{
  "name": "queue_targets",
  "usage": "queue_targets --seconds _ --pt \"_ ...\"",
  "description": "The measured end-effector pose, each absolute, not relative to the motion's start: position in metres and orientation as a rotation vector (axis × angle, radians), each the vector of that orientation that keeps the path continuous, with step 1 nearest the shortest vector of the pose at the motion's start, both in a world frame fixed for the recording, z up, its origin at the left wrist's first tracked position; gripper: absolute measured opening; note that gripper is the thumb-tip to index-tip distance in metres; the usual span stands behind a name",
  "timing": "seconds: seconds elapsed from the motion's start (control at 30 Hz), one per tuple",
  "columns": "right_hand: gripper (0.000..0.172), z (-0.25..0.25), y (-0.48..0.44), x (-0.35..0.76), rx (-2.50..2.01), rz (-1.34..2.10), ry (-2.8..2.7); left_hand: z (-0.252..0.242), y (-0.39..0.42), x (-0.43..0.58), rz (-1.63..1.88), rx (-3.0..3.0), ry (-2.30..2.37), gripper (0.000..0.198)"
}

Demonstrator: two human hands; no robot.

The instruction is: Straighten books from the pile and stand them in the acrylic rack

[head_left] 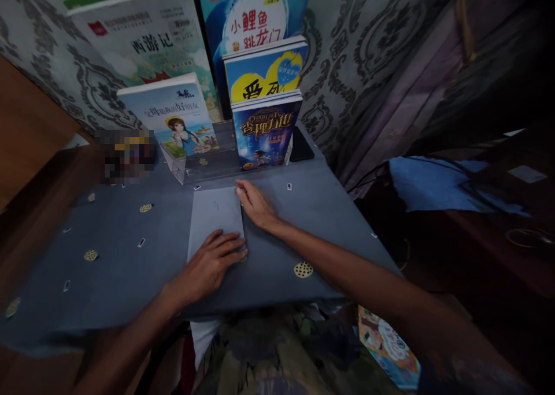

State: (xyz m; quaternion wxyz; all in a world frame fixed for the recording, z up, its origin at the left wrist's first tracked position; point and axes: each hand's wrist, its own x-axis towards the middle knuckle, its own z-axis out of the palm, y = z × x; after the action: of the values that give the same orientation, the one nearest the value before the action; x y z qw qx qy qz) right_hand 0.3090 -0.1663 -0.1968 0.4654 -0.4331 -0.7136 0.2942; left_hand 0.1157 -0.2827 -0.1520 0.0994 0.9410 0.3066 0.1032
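Pale booklet (215, 216) lies flat, long axis pointing away. Left hand (215, 261) flat across near end, fingers loosely spread; right hand (257, 206) curled at far-right corner, pinch unclear.

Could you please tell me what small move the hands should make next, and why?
Perhaps the right hand should gently press along the pale paper's right edge: its fingers are at the far right corner, while the left hand lies across the near part, which would likely steady it.
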Motion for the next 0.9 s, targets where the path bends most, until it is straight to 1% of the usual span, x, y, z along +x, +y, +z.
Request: queue_targets --seconds 0.17,0.37,0.43,0.5,0.57,0.67,0.77,0.9 --pt "0.030 -0.197 -0.167 0.310 -1.049 0.690 -1.778 -0.148 -0.298 0.111 0.326 2.756 0.857 0.053" --pt "0.028 -0.197 -0.167 0.310 -1.037 0.681 -1.791 -0.150 -0.263 0.093 0.453 2.716 0.897 0.047" --pt "0.028 -0.197 -0.166 0.310 -1.038 0.677 -1.799 -0.154 -0.242 0.080 0.469 2.710 1.009 0.043" --pt "0.027 -0.198 -0.166 0.310 -1.043 0.666 -1.810 -0.159 -0.219 0.066 0.464 2.695 1.226 0.041" --pt "0.026 -0.197 -0.166 0.311 -1.047 0.656 -1.817 -0.163 -0.198 0.054 0.477 2.658 1.428 0.042" --pt "0.026 -0.196 -0.167 0.311 -1.046 0.657 -1.828 -0.166 -0.180 0.043 0.468 2.616 1.564 0.044" --pt "0.025 -0.195 -0.168 0.311 -1.045 0.666 -1.838 -0.166 -0.183 0.040 0.470 2.623 1.578 0.044" --pt "0.025 -0.195 -0.167 0.311 -1.060 0.662 -1.843 -0.163 -0.213 0.037 0.488 2.655 1.518 0.041"
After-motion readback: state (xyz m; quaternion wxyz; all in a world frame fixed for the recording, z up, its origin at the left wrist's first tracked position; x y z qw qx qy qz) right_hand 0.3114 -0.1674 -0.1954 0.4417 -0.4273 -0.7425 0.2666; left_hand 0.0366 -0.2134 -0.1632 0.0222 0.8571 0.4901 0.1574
